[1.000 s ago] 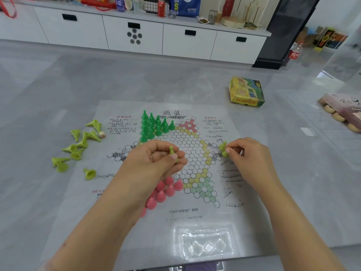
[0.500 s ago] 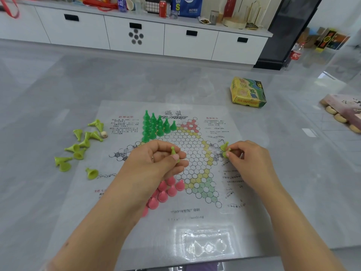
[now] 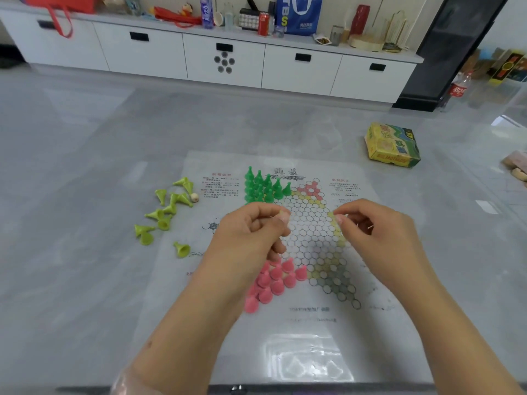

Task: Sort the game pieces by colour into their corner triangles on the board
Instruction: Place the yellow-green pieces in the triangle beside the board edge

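A paper star board (image 3: 313,238) lies flat on the grey table. Dark green pieces (image 3: 262,188) stand packed in its upper-left corner triangle. Pink pieces (image 3: 273,283) fill the lower-left triangle, partly hidden by my left wrist. Several lime-green pieces (image 3: 165,215) lie tipped over on the table left of the sheet. My left hand (image 3: 251,238) hovers over the board's left-centre with thumb and fingers pinched. My right hand (image 3: 376,235) is pinched over the yellow right edge of the grid. The lime pieces in both pinches are almost fully hidden by the fingertips.
A yellow-green game box (image 3: 393,145) sits at the back right. A small beige bead (image 3: 194,197) lies among the loose lime pieces. A clear plastic tray (image 3: 308,363) rests on the sheet's near edge. White cabinets stand behind.
My left hand has shifted right, toward the board's centre. The lime pieces that showed between the fingers of both hands are now covered by the fingertips.
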A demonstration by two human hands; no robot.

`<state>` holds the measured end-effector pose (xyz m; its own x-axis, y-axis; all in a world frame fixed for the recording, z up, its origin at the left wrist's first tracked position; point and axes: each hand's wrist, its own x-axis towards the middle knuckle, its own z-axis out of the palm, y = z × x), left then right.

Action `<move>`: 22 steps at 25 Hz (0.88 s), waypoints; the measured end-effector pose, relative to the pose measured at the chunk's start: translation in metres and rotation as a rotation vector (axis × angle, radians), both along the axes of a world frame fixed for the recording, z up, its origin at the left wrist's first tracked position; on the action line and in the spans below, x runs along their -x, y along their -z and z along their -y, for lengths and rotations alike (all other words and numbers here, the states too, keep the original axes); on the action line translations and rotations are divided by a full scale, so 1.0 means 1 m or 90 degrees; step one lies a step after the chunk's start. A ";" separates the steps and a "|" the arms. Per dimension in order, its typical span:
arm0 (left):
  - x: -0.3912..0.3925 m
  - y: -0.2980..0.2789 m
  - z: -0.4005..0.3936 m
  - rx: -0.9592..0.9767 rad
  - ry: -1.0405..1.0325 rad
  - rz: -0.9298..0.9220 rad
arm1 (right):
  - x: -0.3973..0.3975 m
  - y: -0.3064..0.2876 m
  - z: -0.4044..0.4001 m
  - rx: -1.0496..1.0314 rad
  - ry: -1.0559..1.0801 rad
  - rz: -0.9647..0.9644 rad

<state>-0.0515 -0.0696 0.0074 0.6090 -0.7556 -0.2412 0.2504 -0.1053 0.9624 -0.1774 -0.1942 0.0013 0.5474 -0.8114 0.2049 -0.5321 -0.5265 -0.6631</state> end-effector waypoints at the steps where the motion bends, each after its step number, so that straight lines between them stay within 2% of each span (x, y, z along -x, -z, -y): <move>1: -0.006 0.000 -0.003 0.019 -0.034 0.010 | -0.011 -0.003 -0.011 -0.013 -0.040 0.000; 3: -0.023 -0.002 -0.011 0.051 -0.117 -0.002 | -0.039 -0.009 -0.028 -0.009 -0.139 -0.040; 5: -0.043 -0.003 -0.022 0.072 -0.192 -0.057 | -0.074 -0.017 -0.039 0.023 -0.273 -0.130; 8: -0.070 -0.004 -0.040 0.134 -0.288 -0.241 | -0.132 -0.022 -0.052 0.045 -0.475 -0.290; 10: -0.083 -0.005 -0.050 0.179 -0.337 -0.356 | -0.164 -0.012 -0.061 0.078 -0.544 -0.394; 13: -0.099 -0.005 -0.063 0.218 -0.407 -0.398 | -0.192 0.009 -0.073 0.096 -0.563 -0.448; 16: -0.109 -0.006 -0.075 0.233 -0.460 -0.372 | -0.206 0.019 -0.077 0.061 -0.549 -0.382; 22: -0.117 -0.006 -0.086 0.236 -0.477 -0.369 | -0.216 0.025 -0.083 0.173 -0.491 -0.325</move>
<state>0.0655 0.0168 0.0133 0.8201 -0.3142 -0.4783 0.5678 0.5507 0.6118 0.0382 -0.1112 -0.0240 0.9855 -0.1509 -0.0779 -0.1658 -0.9538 -0.2506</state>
